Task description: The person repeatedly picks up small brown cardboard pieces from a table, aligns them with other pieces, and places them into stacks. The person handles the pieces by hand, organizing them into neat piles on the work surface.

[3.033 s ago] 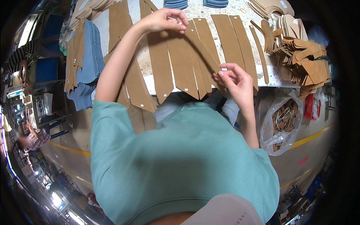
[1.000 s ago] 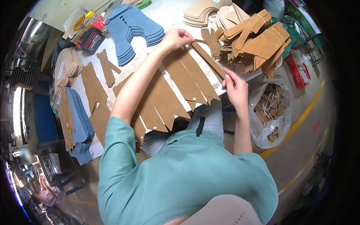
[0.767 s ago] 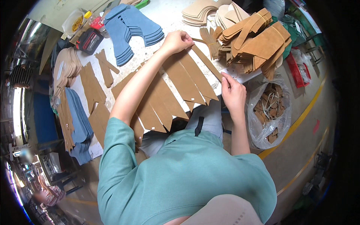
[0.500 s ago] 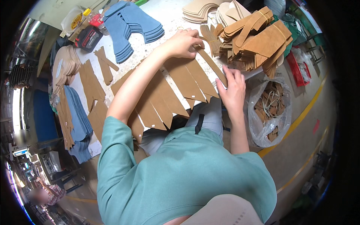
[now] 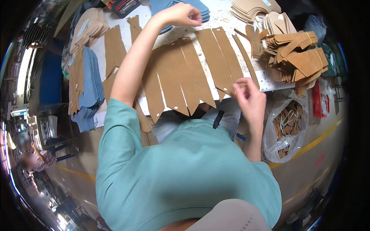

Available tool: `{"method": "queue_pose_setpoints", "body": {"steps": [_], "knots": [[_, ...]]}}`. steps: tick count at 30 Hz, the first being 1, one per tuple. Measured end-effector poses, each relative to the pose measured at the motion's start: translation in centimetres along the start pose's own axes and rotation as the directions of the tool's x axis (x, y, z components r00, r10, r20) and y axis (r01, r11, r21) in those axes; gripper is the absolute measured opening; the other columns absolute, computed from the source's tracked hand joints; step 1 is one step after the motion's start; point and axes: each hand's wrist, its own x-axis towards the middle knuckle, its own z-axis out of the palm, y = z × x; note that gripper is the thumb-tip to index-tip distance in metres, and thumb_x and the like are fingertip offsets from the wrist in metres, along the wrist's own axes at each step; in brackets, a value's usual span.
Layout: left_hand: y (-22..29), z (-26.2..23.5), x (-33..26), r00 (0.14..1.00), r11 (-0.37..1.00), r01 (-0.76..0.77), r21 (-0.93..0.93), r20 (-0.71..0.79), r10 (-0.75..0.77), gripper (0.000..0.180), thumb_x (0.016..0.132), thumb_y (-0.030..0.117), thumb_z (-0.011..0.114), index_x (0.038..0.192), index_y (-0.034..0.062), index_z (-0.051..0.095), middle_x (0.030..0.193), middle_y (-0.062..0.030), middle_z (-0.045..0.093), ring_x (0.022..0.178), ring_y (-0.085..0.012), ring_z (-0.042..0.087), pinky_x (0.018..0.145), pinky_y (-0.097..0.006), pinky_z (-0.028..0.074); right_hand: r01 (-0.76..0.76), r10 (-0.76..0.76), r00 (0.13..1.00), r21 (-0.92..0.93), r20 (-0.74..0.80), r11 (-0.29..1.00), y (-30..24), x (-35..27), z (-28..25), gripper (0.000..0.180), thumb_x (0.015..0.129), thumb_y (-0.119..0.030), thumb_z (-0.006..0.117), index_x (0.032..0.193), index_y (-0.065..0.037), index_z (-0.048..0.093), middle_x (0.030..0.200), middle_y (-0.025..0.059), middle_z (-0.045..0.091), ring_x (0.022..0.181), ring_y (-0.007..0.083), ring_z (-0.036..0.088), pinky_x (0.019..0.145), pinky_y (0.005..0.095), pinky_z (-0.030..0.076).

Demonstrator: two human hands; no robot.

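Grips unclear, left hand [image 5: 180, 15] is near blue pieces [image 5: 204, 14], right hand [image 5: 251, 98] near brown panels [image 5: 215, 63].

Long, flat, brown leather-like panels [image 5: 169, 77] with pointed near ends were laid side by side, overhanging the white speckled surface [image 5: 217, 20]; a narrow brown strip [image 5: 246, 57] was placed to their right.

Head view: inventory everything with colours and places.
Flat panels: several, brown, table middle
Narrow strip: one, brown, beside panels
Bundles: several, brown, table's right end
Shaped stacks: several, blue, top and left
Rounded stacks: several, beige, upper left and right
Boxy item: one, dark, top left
Table: one, white, beneath
Scrap bag: one, clear, right
Basket: one, red, far right
People: two-plus, indistinct, far left
Shirt: one, green, bottom
Cap: one, grey, bottom
Left hand: one, bare, top
Right hand: one, bare, by panels
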Motion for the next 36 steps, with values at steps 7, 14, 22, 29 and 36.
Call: {"method": "queue_pose_setpoints", "body": {"steps": [7,14,22,29,36], "knots": [[-2.2,3.0,-4.9,0.939,0.953,0.302,-0.024,0.179,-0.294,0.029,0.079,0.023,0.079,0.098,0.0056,0.067,0.082,-0.0048,0.069,0.077,-0.0149,0.064,0.072,-0.029,0.052,0.137,-0.135,0.962,0.007,0.236,0.991,-2.1,-2.2,4.3,0.037,0.086,-0.016,0.070,0.122,-0.013,0.062,0.066,0.0089,0.069,0.064,0.0214,0.071,0.062,0.0302,0.052],[-3.9,3.1,-5.9,0.975,0.887,0.214,-0.410,0.036,-0.219,0.026,0.082,0.014,0.076,0.104,0.0066,0.065,0.085,-0.0009,0.070,0.077,-0.0097,0.063,0.073,-0.027,0.049,0.060,-0.095,0.989,0.285,0.111,0.957,-2.9,-2.4,3.8,0.029,0.091,-0.008,0.063,0.120,-0.008,0.060,0.064,0.0059,0.068,0.060,0.0122,0.069,0.058,0.0261,0.052],[-6.0,2.3,-8.5,0.968,0.904,0.239,-0.353,0.155,-0.196,0.030,0.083,0.015,0.076,0.108,0.0050,0.062,0.080,0.0032,0.069,0.071,-0.0039,0.052,0.068,-0.021,0.042,-0.057,-0.094,0.916,0.358,0.389,0.932,-3.6,-2.9,5.2,0.010,0.092,-0.008,0.061,0.099,-0.006,0.055,0.060,0.0039,0.067,0.052,0.0085,0.063,0.052,0.0239,0.046],[-5.5,2.6,-8.3,0.942,0.913,0.318,-0.255,0.192,-0.274,0.031,0.080,0.016,0.080,0.104,0.0053,0.063,0.074,0.0037,0.064,0.071,-0.0062,0.055,0.066,-0.024,0.045,-0.036,-0.101,0.903,0.307,0.418,0.951,-3.2,-2.9,5.8,0.010,0.092,-0.010,0.062,0.096,-0.006,0.053,0.059,0.0045,0.066,0.053,0.0134,0.065,0.054,0.0280,0.048],[-3.8,3.8,-8.6,0.962,0.941,0.273,-0.201,0.031,-0.272,0.034,0.077,0.014,0.082,0.104,0.0057,0.063,0.075,0.0019,0.060,0.067,-0.0085,0.057,0.064,-0.026,0.047,0.154,-0.135,0.915,-0.020,0.381,0.988,-2.9,-3.1,6.1,0.068,0.087,-0.013,0.067,0.148,-0.019,0.038,0.068,0.0112,0.069,0.064,0.0302,0.069,0.067,0.0409,0.054]]}}
